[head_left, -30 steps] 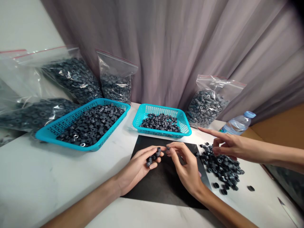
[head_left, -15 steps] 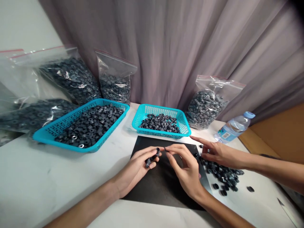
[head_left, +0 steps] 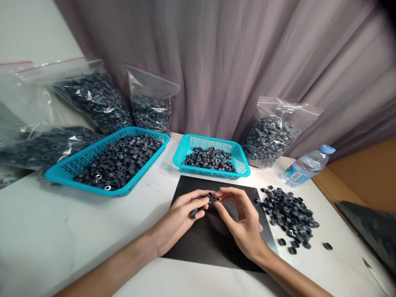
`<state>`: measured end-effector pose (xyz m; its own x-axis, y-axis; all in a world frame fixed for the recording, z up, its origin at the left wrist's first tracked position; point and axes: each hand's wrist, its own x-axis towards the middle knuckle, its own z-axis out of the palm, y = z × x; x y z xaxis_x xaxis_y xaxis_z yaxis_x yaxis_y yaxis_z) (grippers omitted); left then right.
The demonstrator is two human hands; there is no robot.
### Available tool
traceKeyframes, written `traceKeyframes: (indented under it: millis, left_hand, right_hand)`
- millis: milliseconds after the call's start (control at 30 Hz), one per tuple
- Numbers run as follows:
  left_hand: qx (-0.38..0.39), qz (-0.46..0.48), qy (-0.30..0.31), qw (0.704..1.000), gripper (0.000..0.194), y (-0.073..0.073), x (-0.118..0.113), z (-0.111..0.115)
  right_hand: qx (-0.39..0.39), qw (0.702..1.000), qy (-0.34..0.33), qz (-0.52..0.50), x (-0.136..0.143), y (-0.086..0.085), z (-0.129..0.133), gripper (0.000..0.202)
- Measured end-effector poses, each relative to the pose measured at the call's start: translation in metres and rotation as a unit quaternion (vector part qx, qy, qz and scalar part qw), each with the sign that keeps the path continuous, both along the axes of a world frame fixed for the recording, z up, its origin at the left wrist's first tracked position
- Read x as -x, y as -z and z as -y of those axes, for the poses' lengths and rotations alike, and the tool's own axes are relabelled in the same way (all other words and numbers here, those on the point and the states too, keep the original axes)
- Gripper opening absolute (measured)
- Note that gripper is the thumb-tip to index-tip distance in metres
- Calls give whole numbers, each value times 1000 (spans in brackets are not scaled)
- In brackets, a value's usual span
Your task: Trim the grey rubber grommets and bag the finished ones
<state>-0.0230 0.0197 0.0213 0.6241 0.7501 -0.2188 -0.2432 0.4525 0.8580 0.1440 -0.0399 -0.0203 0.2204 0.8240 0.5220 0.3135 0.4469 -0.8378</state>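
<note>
Over the dark mat (head_left: 213,251) my left hand (head_left: 182,216) is closed around a few small black cylindrical pieces (head_left: 194,213). One more, a hollow ring-like piece (head_left: 210,196), shows at its fingertips. Facing it, my right hand (head_left: 243,222) pinches a small black cap-like part (head_left: 215,199) between thumb and fingers, right up against that ring-like piece. Whether the two are joined, I cannot tell. To the right of the mat lies a loose pile of small black parts (head_left: 289,214), some of them strayed from it.
Behind the mat stands a small blue basket (head_left: 212,172) of black parts. At left is a larger blue basket (head_left: 123,192), also holding black parts. Filled zip bags, one at the right (head_left: 266,138), lean near the curtain (head_left: 213,62). A water bottle (head_left: 307,167) stands at right.
The right hand's small part has come against the piece at my left fingertips. Another person's hand, earlier over the pile at the right, has left the view.
</note>
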Motion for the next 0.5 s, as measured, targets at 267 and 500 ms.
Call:
traceKeyframes:
  millis: [267,500]
  left_hand:
    - [7,7,-7,1000,18,4,0,0]
    - [-3,-3,-1,1000,18,0,1,0]
  right_hand:
    - [3,1000,0,7,0,1,0,31]
    - [-1,1000,-1,7,-1,0,2,32]
